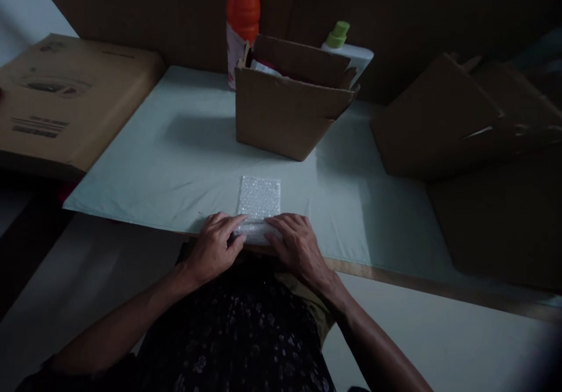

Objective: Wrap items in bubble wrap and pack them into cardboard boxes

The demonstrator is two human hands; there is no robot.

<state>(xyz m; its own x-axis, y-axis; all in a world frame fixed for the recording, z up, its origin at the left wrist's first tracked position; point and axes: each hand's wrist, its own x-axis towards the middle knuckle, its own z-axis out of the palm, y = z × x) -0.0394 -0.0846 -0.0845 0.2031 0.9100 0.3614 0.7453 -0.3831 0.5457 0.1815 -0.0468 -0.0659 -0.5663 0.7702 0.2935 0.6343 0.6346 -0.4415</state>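
Both hands lie flat on the near end of a small bubble-wrap packet [259, 203], which sits on the table [175, 164] right at its front edge. The left hand [213, 246] presses the packet's near left corner with its fingers spread, and the right hand [296, 243] covers the near right corner the same way. The fingertips of the two almost meet over the packet's near strip. Neither hand is closed around anything; they press down rather than grip. The rest of the packet stretches away from the fingers, lying flat on the pale sheet.

Beyond the hands stands an open cardboard box [285, 111] with its flaps up. Behind it rise an orange bottle [243, 6] and a white bottle with a green cap [346, 47]. Far off to the left of the left hand lies a flat printed carton [65, 99]. To the right of the right hand, folded cardboard sheets [461, 129] lean in the dim light.
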